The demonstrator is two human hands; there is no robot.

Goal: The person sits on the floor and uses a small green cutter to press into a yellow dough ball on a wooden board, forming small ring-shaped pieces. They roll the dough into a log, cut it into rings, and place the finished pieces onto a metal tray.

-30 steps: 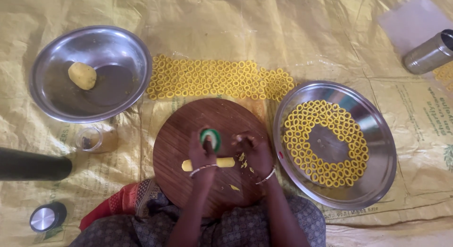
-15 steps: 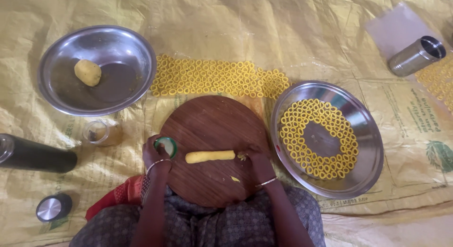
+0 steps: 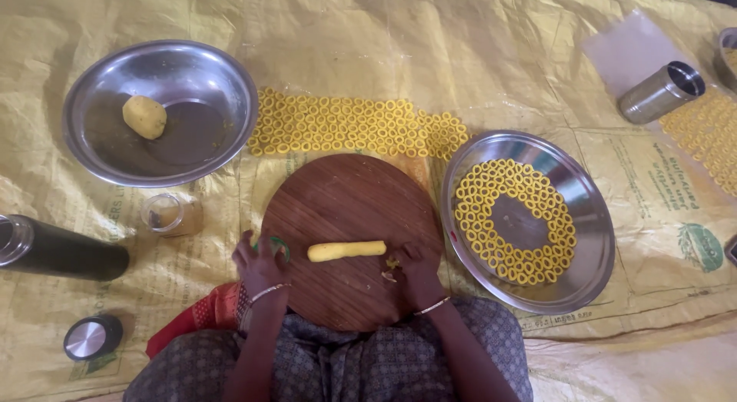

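On the round wooden board (image 3: 345, 210), a short roll of yellow dough (image 3: 346, 251) lies crosswise, between the two hands and touching neither. The left hand (image 3: 259, 265) rests at the board's left edge, its grip closed on a small green ring (image 3: 278, 245). The right hand (image 3: 414, 268) sits curled on the board beside a few dough scraps (image 3: 391, 264); whether its grip holds anything cannot be told. A steel plate (image 3: 595, 218) lined with yellow dough rings stands just right of the board.
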